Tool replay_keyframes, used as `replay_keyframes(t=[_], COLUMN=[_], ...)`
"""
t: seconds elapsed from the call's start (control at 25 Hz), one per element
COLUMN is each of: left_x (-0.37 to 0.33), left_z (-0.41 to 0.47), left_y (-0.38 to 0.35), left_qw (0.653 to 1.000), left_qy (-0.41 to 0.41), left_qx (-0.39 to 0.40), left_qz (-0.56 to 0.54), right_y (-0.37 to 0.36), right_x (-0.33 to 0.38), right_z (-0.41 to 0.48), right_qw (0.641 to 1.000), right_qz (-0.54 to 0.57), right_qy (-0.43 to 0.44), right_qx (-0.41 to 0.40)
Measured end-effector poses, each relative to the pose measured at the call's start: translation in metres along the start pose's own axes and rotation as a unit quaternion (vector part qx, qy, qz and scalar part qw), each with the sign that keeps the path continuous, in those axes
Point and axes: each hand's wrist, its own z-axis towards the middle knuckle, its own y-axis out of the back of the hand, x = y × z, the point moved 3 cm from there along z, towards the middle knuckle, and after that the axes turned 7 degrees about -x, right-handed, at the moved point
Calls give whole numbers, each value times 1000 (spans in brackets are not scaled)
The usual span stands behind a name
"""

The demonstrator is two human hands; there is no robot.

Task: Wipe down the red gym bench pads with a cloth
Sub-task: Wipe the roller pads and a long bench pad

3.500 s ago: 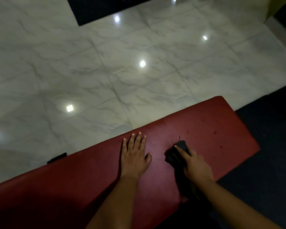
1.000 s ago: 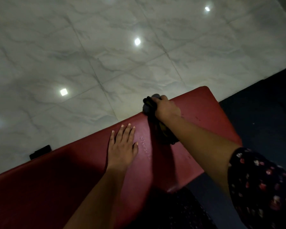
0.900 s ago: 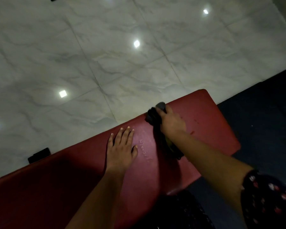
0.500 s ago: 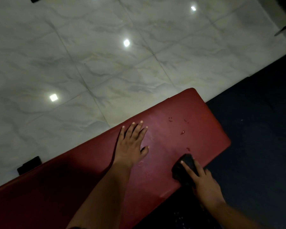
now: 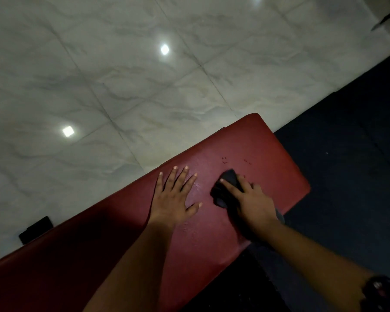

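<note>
A long red bench pad (image 5: 263,149) runs from lower left to its rounded end at the right. My left hand (image 5: 173,197) lies flat on it, fingers spread, holding nothing. Just to its right, my right hand (image 5: 252,201) presses a dark cloth (image 5: 225,190) onto the pad; part of the cloth is hidden under the palm. A few small dark specks (image 5: 224,160) mark the pad beyond the cloth.
Glossy grey marble floor tiles (image 5: 144,86) with light reflections spread beyond the bench. Dark mat flooring (image 5: 347,165) lies to the right and below. A small black foot of the frame (image 5: 35,229) sticks out at the left under the pad.
My right hand swept the cloth from the pad's far edge to its near edge, and has now slid it back up to the middle. My left hand stayed flat.
</note>
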Motion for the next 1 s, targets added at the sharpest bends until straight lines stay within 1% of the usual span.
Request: replay_keyframes(t=[0.16, 0.24, 0.32, 0.4, 0.44, 0.48, 0.56, 0.6, 0.72, 0.76, 0.88, 0.92, 1.0], left_x=[-2, 0, 2, 4, 4, 5, 5, 4, -10, -17, -35, -40, -44], left_z=[2, 2, 4, 6, 8, 10, 18, 22, 34, 39, 54, 58, 63], left_y=[-1, 1, 6, 8, 9, 10, 11, 11, 9, 10, 14, 12, 8], left_qw=[1000, 999, 998, 998, 998, 998, 999, 999, 994, 992, 993, 993, 991], left_qy=[14, 19, 11, -1, -1, 3, 5, -10, -104, -115, -90, -88, -73], left_qx=[9, -2, -17, -34, -34, -30, -18, -6, 40, 51, 75, 78, 111], left_qz=[-22, -34, -51, -56, -55, -52, -47, -43, -17, -15, -25, -23, -13], right_y=[39, 52, 60, 60, 58, 54, 38, 28, -5, -15, -39, -44, -46], right_x=[32, 48, 53, 45, 37, 29, 10, 0, -32, -41, -56, -61, -69], right_z=[82, 118, 147, 157, 154, 144, 109, 87, 9, -17, -78, -89, -95], right_qw=[997, 995, 997, 999, 996, 994, 993, 993, 988, 986, 987, 986, 982], right_qz=[-4, -11, -10, 46, 80, 100, 98, 94, 99, 92, 70, 67, 74], right_qy=[59, 84, 63, 6, -17, -30, -40, -51, -121, -136, -142, -146, -165], right_qx=[-42, -51, -37, -24, -30, -42, -50, -44, -11, 3, 41, 45, 50])
